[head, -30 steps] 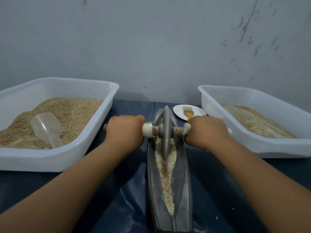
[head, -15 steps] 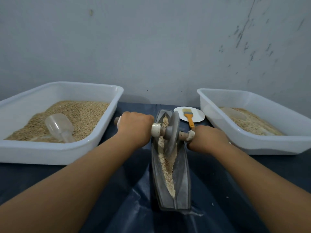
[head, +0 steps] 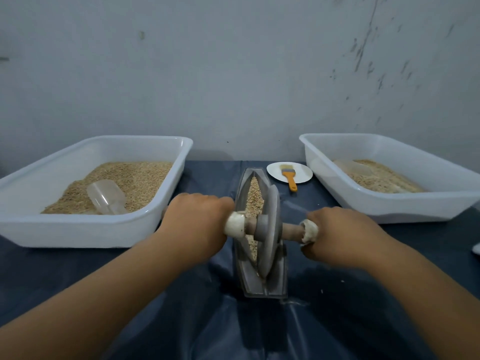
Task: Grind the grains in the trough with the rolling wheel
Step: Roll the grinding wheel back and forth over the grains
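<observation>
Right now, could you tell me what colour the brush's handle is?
Orange; the brush shows best in the head view.

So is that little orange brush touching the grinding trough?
Apart. The head view shows the orange-handled brush lying partly on the white plate, with a strip of dark blue cloth plainly visible between it and the metal trough.

Two bare forearms enter from the lower corners of the frame, each ending in a hand: left hand [head: 200, 219], right hand [head: 340, 235]. No sleeve, glove, watch, ring or bracelet shows on either arm within the frame. Forearms are slender; wrists and knuckles are unmarked. Fingernails are hidden from view.
</observation>
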`<state>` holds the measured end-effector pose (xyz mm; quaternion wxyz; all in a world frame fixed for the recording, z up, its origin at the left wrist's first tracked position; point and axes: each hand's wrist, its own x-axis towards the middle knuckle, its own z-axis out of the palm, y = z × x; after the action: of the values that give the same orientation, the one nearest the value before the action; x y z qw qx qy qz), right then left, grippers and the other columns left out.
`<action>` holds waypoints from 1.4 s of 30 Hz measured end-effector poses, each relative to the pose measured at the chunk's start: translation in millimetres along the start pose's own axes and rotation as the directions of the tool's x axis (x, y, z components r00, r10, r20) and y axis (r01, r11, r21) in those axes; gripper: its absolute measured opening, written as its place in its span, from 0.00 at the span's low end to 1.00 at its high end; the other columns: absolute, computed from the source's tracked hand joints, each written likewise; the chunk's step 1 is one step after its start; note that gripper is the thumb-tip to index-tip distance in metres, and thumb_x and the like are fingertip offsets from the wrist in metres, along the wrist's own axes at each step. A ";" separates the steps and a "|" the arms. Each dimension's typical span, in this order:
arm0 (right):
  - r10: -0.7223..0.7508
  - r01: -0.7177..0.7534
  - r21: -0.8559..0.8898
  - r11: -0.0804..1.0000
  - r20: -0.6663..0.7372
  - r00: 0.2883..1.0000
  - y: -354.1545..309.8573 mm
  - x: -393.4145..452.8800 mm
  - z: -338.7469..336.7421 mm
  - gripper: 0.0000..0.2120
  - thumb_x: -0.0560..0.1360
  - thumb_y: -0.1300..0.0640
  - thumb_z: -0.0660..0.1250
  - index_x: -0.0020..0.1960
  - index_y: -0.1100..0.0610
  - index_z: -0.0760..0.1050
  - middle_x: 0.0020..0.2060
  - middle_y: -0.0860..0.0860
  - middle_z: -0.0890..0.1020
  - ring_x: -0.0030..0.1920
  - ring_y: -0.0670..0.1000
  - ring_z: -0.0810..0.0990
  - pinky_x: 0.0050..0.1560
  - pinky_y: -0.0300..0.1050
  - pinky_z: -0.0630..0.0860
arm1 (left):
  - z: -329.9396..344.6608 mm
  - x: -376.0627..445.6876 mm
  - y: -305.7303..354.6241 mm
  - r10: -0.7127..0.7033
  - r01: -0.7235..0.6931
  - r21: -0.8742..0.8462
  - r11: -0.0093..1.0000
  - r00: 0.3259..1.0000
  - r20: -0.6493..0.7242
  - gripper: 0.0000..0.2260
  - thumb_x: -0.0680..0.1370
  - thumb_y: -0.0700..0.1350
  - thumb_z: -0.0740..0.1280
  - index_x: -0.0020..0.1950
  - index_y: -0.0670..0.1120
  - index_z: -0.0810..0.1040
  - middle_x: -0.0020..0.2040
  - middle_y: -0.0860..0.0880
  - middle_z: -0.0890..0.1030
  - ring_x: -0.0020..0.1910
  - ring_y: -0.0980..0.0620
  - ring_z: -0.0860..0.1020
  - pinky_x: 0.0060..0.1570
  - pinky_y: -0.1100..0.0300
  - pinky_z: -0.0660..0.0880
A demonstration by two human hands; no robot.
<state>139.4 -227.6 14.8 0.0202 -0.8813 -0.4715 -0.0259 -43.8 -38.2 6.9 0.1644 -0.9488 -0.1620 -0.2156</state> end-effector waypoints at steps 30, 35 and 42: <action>-0.007 0.007 -0.014 1.000 0.029 1.000 7.5 38.9 21.2 0.10 0.63 0.42 0.66 0.35 0.46 0.69 0.31 0.44 0.76 0.32 0.44 0.75 0.28 0.41 0.63 | 24.6 11.9 8.0 -0.061 0.072 0.051 0.996 0.981 -0.182 0.20 0.61 0.41 0.74 0.34 0.51 0.61 0.25 0.53 0.66 0.26 0.50 0.61 0.31 0.57 0.57; 0.026 -0.027 -0.065 0.998 -0.012 1.000 -9.4 49.9 6.7 0.08 0.68 0.46 0.67 0.37 0.47 0.70 0.34 0.45 0.76 0.33 0.46 0.75 0.30 0.42 0.65 | 39.2 21.0 1.2 -0.177 0.178 0.012 0.984 0.983 -0.050 0.16 0.68 0.45 0.71 0.36 0.52 0.62 0.27 0.55 0.62 0.28 0.50 0.65 0.32 0.57 0.58; -0.037 0.004 -0.206 0.979 -0.153 0.988 -18.9 48.3 1.1 0.11 0.68 0.50 0.68 0.35 0.48 0.65 0.31 0.46 0.73 0.30 0.47 0.69 0.30 0.42 0.61 | 42.3 6.6 -2.6 -0.239 0.239 -0.055 0.969 0.971 0.015 0.11 0.70 0.48 0.69 0.38 0.53 0.67 0.30 0.54 0.71 0.30 0.51 0.72 0.29 0.59 0.61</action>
<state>150.4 -177.0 17.1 -0.0340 -0.8690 -0.4723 -0.1434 -24.1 -18.1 -25.5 0.1099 -0.9275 -0.2695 -0.2346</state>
